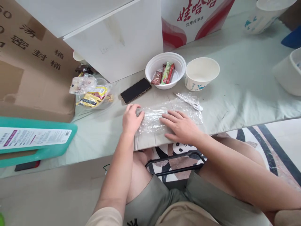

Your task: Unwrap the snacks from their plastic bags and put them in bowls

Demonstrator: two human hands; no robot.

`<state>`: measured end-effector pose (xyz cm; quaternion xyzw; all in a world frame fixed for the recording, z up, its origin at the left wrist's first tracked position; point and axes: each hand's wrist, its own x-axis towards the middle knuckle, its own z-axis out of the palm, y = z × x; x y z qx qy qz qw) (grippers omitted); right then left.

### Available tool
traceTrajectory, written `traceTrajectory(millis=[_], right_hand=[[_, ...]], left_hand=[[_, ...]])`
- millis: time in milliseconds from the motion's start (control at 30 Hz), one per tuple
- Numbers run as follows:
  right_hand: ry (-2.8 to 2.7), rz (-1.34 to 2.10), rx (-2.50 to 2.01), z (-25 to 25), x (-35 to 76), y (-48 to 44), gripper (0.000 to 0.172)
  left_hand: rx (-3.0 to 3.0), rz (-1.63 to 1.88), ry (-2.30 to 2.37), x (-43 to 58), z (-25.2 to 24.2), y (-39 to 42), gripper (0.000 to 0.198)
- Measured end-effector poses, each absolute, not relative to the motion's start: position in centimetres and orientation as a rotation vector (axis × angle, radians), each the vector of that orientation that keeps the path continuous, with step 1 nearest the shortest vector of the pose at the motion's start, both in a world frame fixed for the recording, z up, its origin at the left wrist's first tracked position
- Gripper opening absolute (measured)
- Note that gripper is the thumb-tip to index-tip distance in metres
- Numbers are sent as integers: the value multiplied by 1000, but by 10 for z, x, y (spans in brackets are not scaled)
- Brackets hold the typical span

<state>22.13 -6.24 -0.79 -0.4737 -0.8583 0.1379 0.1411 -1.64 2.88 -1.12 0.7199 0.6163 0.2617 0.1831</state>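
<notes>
A crinkled sheet of clear plastic film (152,121) lies on the cloth-covered table in front of me. My left hand (132,120) rests at its left edge, fingers loosely bent and thumb apart. Flat on the film's right part, my right hand (180,126) has its fingers spread. A white utility knife (191,102) lies on the film's far right side, beyond my right hand. Just past my left hand is a black smartphone (136,90).
A white bowl (150,70) holds several wrapped snack bars, beside a paper cup (203,84). At left are a clear bowl (107,100) of packets, a cardboard box (47,91) and a teal container (54,149). White boxes (131,40) stand behind; more cups (263,20) are at right.
</notes>
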Motion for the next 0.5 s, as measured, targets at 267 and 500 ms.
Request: traceTrajectory(millis=[267, 500], right_hand=[[-2195, 827, -1274, 2, 238, -59, 23], [-701, 1761, -839, 18, 242, -58, 14]], left_hand=[[1657, 1051, 1738, -27, -11, 38, 14], [1037, 897, 953, 13, -3, 20, 46]])
